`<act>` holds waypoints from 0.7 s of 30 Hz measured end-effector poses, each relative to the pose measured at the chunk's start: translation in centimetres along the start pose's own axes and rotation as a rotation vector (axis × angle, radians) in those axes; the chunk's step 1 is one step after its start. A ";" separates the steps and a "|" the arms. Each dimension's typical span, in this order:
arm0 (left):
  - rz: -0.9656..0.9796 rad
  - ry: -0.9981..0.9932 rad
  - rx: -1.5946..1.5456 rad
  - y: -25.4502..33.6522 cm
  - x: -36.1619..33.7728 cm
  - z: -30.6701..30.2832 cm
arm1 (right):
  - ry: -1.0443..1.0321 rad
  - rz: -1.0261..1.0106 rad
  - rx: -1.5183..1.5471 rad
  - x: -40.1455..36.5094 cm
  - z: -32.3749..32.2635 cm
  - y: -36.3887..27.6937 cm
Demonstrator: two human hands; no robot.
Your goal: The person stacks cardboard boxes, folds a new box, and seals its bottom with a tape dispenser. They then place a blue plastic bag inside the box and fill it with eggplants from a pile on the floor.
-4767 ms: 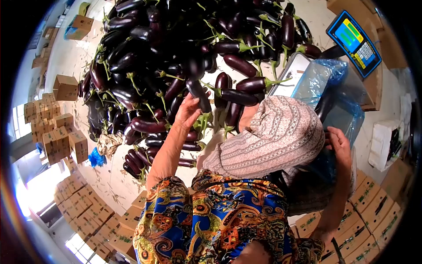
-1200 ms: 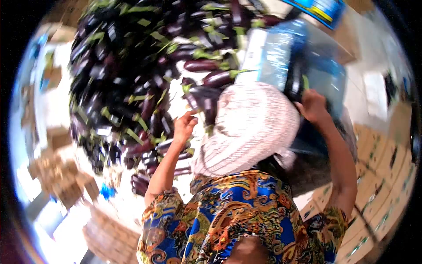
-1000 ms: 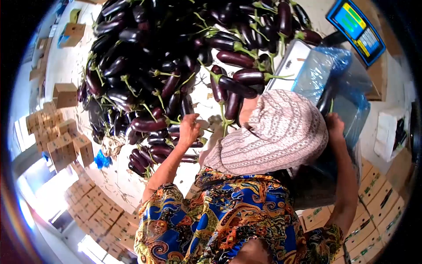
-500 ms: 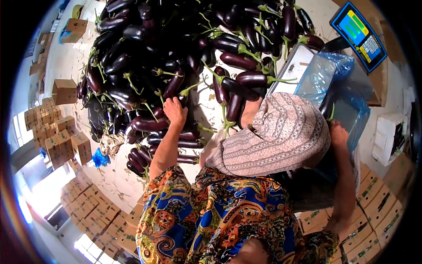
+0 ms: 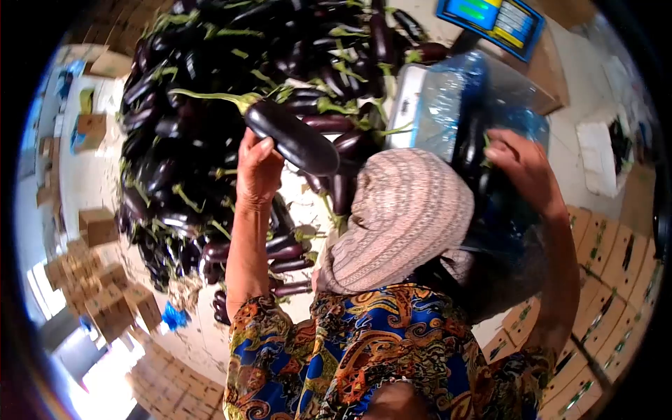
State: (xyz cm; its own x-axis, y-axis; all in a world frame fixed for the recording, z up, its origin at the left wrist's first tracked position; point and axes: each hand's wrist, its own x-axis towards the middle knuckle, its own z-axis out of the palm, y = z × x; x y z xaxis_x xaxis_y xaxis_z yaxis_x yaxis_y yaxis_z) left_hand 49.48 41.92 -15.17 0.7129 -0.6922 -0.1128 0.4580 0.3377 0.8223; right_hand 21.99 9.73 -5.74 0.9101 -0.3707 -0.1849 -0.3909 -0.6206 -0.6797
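Observation:
My left hand (image 5: 259,168) is closed around a large dark eggplant (image 5: 294,138), its green stem pointing left, lifted over a big heap of eggplants (image 5: 168,126). On the right, my right hand (image 5: 519,162) reaches over a box lined with blue plastic (image 5: 514,98). Its curled fingers are at the green stem of a dark eggplant (image 5: 470,133) in the lining; part of the grip is hidden.
A co-worker's knitted head covering (image 5: 413,210) is between my arms. A scale display (image 5: 495,21) stands at the upper right. Cardboard boxes (image 5: 112,311) are at the left, more cartons (image 5: 595,301) at the lower right, and a white foam box (image 5: 597,157) at the right.
My left hand has picked up an eggplant from the heap and raised it. My right hand has moved inward over the lined box. The view has shifted, and the co-worker's head appears further left.

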 end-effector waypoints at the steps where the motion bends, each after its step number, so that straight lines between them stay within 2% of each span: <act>1: 0.012 -0.058 0.006 0.5 0.9 1.9 | 0.044 -0.108 0.000 0.2 -0.3 -0.8; 3: 0.027 -0.155 0.015 0.9 2.7 5.4 | 0.075 -0.126 0.132 0.8 -0.7 -2.0; 5: 0.016 -0.217 0.000 1.4 4.4 10.4 | 0.036 0.096 0.199 1.7 -1.6 -3.9; 7: 0.020 -0.296 0.095 0.8 6.2 15.0 | 0.203 -0.184 0.294 2.2 -1.1 -5.1; 9: 0.005 -0.319 0.233 0.2 6.4 20.2 | 0.247 -0.244 0.393 2.9 -1.3 -5.8; 11: 0.032 -0.443 0.461 -0.6 6.1 23.4 | 0.265 -0.272 0.372 3.3 -1.9 -5.0; 12: 0.075 -0.495 0.575 -0.6 5.6 24.6 | 0.249 -0.159 0.386 2.3 -2.7 -5.3; 13: 0.000 -0.539 0.508 -1.0 5.4 24.8 | 0.246 -0.237 0.411 1.9 -2.8 -4.1; 15: -0.123 -0.597 0.484 -2.0 6.4 23.1 | 0.186 -0.082 0.528 -0.3 -2.3 -2.0; 16: -0.170 -0.584 0.514 -2.2 6.5 22.1 | 0.117 -0.010 0.397 -1.6 -2.3 -0.7; 17: -0.180 -0.544 0.543 -3.1 6.8 20.2 | 0.034 0.234 0.505 -2.7 -2.3 -1.2; 20: -0.291 -0.383 0.495 -5.5 6.9 13.9 | -0.078 0.242 0.569 -4.5 0.3 4.1; 21: -0.340 -0.327 0.456 -6.4 6.7 11.5 | -0.079 0.328 0.601 -4.7 0.8 4.2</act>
State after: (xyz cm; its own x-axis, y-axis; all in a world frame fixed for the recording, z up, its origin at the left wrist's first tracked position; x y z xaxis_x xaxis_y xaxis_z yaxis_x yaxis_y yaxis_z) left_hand 45.20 27.75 -14.79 0.3370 -0.8949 -0.2924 0.3074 -0.1890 0.9326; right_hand 16.17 9.42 -8.25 0.7743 -0.4078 -0.4839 -0.5244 0.0145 -0.8513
